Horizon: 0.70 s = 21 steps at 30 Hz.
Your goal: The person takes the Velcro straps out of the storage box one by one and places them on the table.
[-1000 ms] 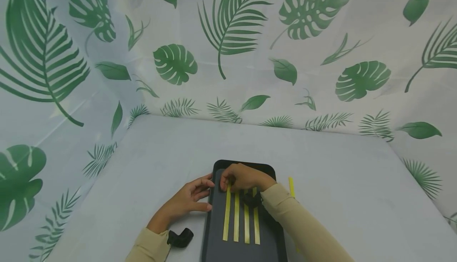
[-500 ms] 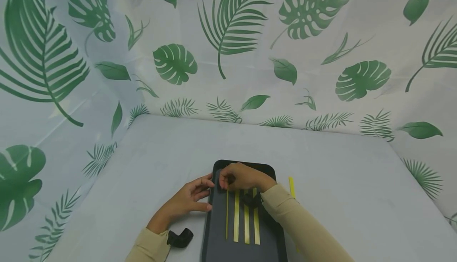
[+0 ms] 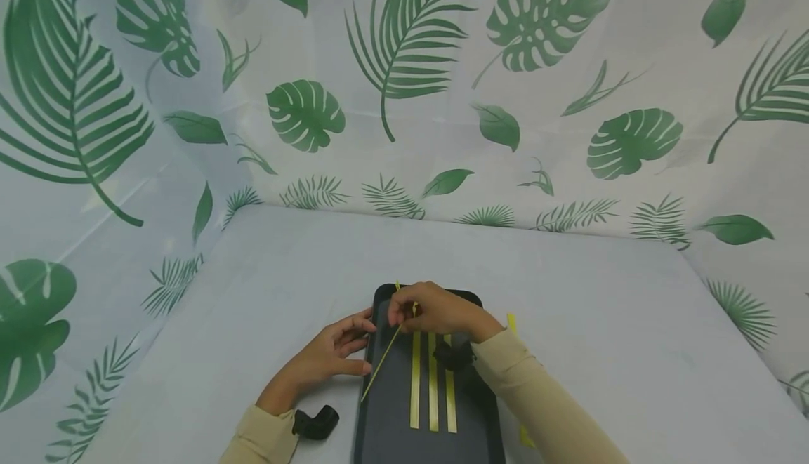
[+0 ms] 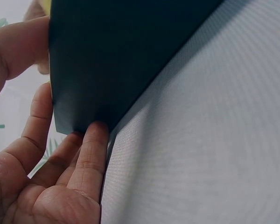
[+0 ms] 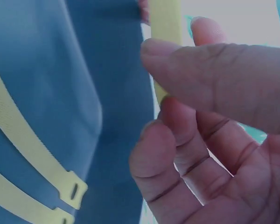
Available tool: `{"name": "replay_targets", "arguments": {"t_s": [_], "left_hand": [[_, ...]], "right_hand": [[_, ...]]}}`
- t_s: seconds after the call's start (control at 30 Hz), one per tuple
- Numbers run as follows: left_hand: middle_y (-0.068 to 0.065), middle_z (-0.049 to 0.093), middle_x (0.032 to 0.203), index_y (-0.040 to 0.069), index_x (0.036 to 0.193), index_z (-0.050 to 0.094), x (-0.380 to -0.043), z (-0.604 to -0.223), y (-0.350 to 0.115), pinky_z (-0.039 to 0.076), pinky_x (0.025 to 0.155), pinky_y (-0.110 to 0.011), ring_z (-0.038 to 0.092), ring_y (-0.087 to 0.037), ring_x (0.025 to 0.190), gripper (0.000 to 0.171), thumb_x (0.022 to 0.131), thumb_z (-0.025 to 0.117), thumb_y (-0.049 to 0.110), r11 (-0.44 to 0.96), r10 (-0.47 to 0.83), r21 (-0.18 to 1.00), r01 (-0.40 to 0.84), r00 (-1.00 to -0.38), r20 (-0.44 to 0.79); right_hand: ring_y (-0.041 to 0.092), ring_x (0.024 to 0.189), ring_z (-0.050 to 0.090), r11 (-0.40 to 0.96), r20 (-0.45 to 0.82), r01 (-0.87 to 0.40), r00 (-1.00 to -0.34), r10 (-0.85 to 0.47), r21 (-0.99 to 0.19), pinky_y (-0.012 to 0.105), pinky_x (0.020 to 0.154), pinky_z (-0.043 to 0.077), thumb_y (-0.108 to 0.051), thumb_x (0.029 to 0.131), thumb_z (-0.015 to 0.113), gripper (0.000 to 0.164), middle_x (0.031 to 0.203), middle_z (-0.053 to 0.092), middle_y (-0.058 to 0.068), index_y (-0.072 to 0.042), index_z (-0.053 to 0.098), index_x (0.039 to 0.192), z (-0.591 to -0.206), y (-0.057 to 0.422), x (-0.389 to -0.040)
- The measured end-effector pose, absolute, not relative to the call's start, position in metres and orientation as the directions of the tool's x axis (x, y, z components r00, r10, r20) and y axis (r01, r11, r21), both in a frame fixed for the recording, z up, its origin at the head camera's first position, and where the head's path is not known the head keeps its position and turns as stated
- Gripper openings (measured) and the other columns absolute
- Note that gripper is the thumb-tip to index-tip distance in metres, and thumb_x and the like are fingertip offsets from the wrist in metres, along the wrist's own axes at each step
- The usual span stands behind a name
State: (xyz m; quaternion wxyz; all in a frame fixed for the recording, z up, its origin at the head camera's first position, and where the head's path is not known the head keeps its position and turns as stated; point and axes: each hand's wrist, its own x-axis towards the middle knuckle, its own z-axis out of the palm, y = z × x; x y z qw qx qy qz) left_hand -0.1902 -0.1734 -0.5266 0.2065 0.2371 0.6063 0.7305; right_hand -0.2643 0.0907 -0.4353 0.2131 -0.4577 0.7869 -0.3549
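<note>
My right hand [image 3: 436,307] pinches a thin yellow strap [image 3: 380,366] between thumb and fingers above the left side of a dark tray [image 3: 393,443]. In the head view this strap slants down towards the tray's left rim; in the right wrist view its broad face [image 5: 165,21] shows above my thumb. Lengthwise in the tray lie several similar straps [image 3: 432,394], partly under my right wrist. Close up, a lying strap [image 5: 25,133] has finely notched edges and a slotted end. My left hand [image 3: 330,353] rests its relaxed fingers against the tray's outer left wall [image 4: 102,65].
Another yellow strap [image 3: 511,322] lies on the white table right of the tray, mostly behind the right sleeve [image 3: 543,387]. Black wrist-camera mounts [image 3: 316,422] are on both wrists. A leaf-printed curtain [image 3: 404,141] encloses the back and sides.
The leftmost strap, flat in the tray a second ago, has turned on edge and tilted, its near end swinging left. My right hand has shifted slightly up. My left hand keeps its place.
</note>
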Motion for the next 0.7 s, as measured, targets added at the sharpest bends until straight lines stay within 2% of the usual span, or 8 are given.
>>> {"name": "replay_targets", "arguments": {"t_s": [0.17,0.3,0.5,0.7], "left_hand": [[-0.042,0.008,0.171,-0.022,0.135,0.045,-0.19,-0.526,-0.173,0.046,0.117,-0.024,0.021,-0.061,0.156,0.063,0.093,0.084,0.004,-0.158,0.587,0.987,-0.006,-0.804,0.089],[-0.042,0.009,0.171,-0.022,0.134,0.046,-0.189,-0.525,-0.173,0.046,0.116,-0.022,0.021,-0.061,0.156,0.063,0.093,0.085,0.007,-0.148,0.578,0.989,-0.005,-0.812,0.082],[-0.043,0.005,0.171,-0.023,0.135,0.043,-0.189,-0.526,-0.173,0.047,0.117,-0.024,0.019,-0.062,0.155,0.063,0.093,0.084,0.002,-0.177,0.592,0.984,-0.017,-0.8,0.092],[-0.045,0.004,0.17,-0.024,0.133,0.043,-0.189,-0.528,-0.171,0.051,0.114,-0.027,0.026,-0.065,0.152,0.061,0.093,0.082,0.0,-0.188,0.595,0.982,-0.014,-0.797,0.103]], "right_hand": [[0.004,0.088,0.063,0.304,0.062,-0.6,-0.51,-0.858,-0.74,0.029,0.076,0.06,0.006,0.099,0.073,0.013,0.1,0.07,0.006,-0.004,0.077,0.106,-0.425,0.098,-0.258],[0.004,0.082,0.059,0.287,0.128,-0.621,-0.535,-0.835,-0.729,0.027,0.071,0.056,0.003,0.1,0.074,0.013,0.097,0.068,0.002,-0.006,0.079,0.108,-0.419,0.103,-0.253],[0.008,0.078,0.055,0.235,0.189,-0.582,-0.575,-0.796,-0.778,0.027,0.068,0.053,0.003,0.101,0.073,0.011,0.099,0.068,0.0,-0.004,0.077,0.107,-0.415,0.115,-0.248],[0.013,0.081,0.057,0.227,0.225,-0.561,-0.623,-0.749,-0.796,0.027,0.071,0.053,0.003,0.102,0.071,0.008,0.099,0.068,0.0,-0.002,0.075,0.107,-0.411,0.128,-0.241]]}}
